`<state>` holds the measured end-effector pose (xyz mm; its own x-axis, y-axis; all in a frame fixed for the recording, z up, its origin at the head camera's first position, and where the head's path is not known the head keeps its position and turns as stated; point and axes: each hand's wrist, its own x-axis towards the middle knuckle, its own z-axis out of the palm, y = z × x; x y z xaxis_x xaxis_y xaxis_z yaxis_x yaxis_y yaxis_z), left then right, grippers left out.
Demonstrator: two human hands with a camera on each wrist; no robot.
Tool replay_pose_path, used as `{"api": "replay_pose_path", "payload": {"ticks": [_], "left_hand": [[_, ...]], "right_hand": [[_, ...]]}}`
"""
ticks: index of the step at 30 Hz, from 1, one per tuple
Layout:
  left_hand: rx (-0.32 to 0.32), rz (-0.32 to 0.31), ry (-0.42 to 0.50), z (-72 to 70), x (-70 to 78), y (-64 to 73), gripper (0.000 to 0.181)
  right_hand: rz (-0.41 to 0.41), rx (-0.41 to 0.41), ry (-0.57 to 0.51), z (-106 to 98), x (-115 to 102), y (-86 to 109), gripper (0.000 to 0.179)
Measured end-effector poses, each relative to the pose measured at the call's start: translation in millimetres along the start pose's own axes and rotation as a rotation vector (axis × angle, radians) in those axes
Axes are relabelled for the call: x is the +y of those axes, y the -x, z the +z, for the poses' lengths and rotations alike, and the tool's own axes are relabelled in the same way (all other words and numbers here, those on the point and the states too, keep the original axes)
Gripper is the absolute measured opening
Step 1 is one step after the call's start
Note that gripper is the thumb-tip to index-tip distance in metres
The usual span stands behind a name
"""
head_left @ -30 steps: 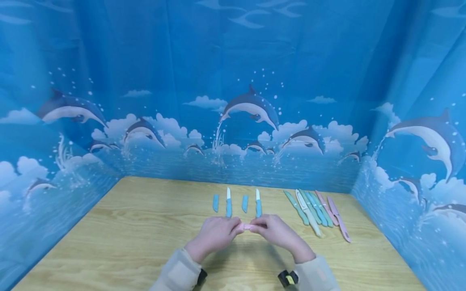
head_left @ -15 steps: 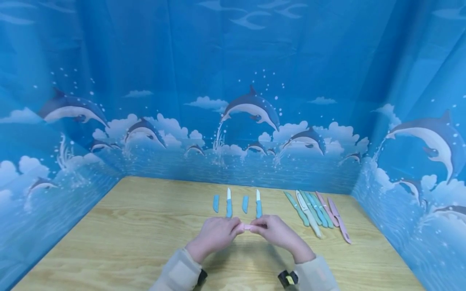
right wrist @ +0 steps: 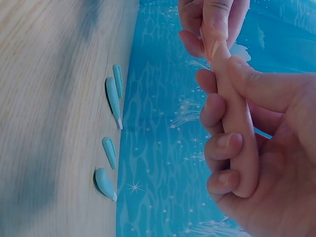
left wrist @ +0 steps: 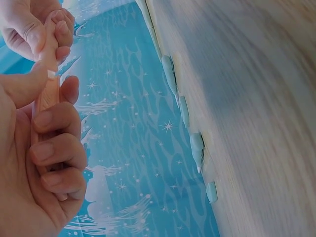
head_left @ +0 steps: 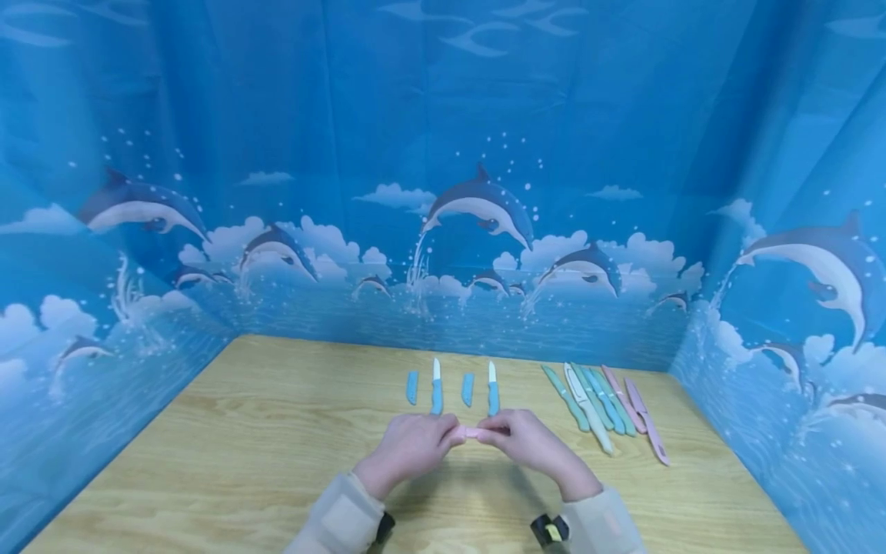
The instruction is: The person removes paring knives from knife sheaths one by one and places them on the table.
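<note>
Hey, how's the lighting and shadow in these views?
Head view: bright, soft shadows on the table beneath the left hand and right hand; left wrist view: dimmer, broad soft shadow across the table; right wrist view: also dim, soft dark patches there.

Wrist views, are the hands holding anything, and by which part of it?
A pink knife: the right hand grips its handle, the left hand its sheath.
</note>
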<state>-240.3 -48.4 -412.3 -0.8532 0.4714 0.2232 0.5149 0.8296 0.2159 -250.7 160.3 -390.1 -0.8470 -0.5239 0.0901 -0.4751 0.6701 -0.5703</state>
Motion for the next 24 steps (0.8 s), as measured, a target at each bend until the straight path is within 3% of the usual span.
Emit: {"api": "replay_pose_path", "payload": {"ticks": [24], "left_hand": [[-0.027,0.0,0.031,-1.1,0.3,-1.2,0.027]], "right_hand": [[0.003,-0.013,-0.005,-3.1,-1.0,2.1,0.02]]}}
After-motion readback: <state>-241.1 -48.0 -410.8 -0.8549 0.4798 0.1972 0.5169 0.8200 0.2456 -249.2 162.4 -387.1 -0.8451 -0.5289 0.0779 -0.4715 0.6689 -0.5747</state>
